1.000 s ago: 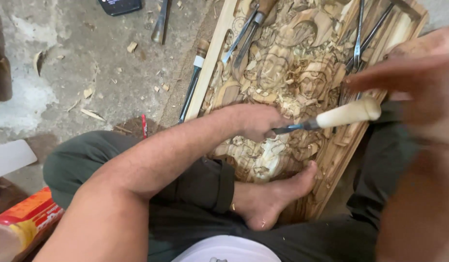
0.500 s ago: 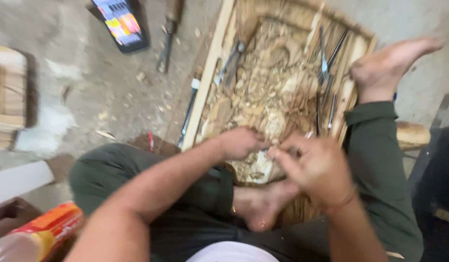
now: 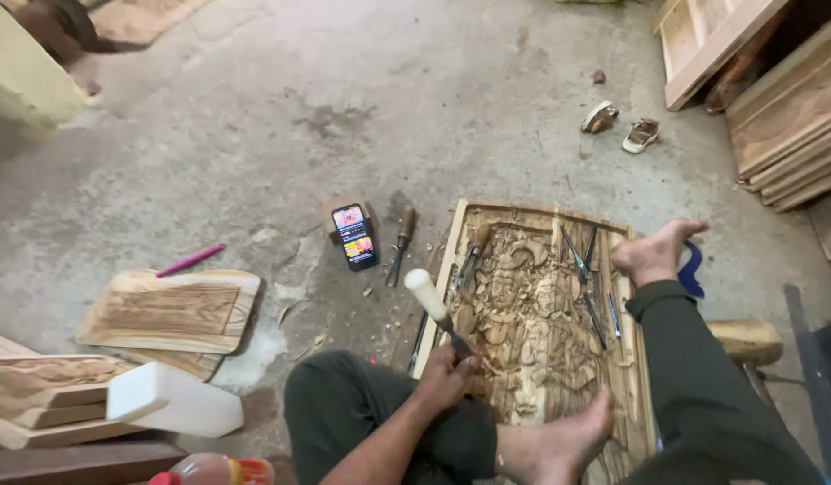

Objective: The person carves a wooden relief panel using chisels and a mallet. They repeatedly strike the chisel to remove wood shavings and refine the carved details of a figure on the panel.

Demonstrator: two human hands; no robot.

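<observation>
Chisel (image 3: 438,312), handle up-left, blade down-right

The carved panel (image 3: 541,314) is pale tan wood, cut all over with figures and scrolls. The chisel (image 3: 438,310) in the left hand (image 3: 447,377) has a cream handle and dark blade. Trousers (image 3: 703,386) are dark green. The phone (image 3: 354,235) is black, its screen bright with colours. A pink pencil (image 3: 191,260) lies on grey concrete floor (image 3: 254,135), beside a streaky brown-grained plank (image 3: 173,310)
</observation>
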